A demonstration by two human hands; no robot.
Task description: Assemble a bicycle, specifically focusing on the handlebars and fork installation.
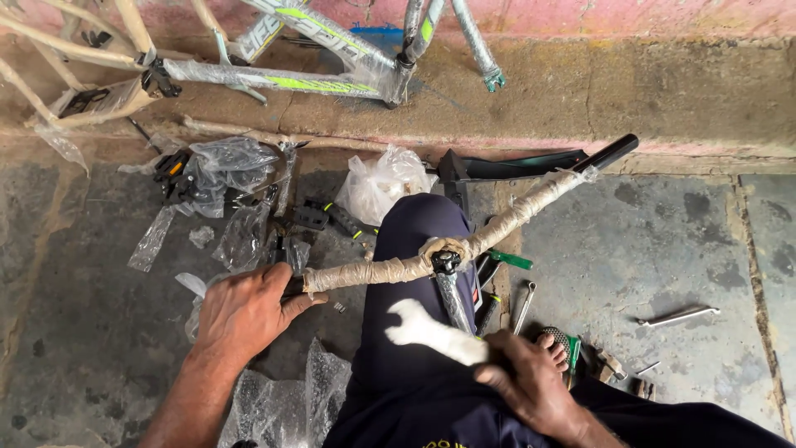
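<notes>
Head view: left hand (pixel 245 311) at 8 o'clock, clenched round the near grip end of the paper-wrapped bicycle handlebar (pixel 431 249), which runs from there up toward 2 o'clock across the dark-trousered knee (pixel 414 249). Right hand (pixel 531 382) at 5 o'clock grasps a pale open-end spanner (pixel 427 330), its head just below the black stem clamp (pixel 446 262). Silver wrench (pixel 678 316) lies on the concrete floor (pixel 647 249) at 3 o'clock, well apart; plastic bags (pixel 220 170) at 10.

The handlebar (pixel 464 245) is wrapped in matt tan paper tape, its far end bare black and smooth. The spanner (pixel 431 330) looks like pale, blurred metal. Crinkled clear plastic wrap (pixel 224 170) shines glossy. The concrete floor (pixel 655 249) is rough, stained and dull grey.
</notes>
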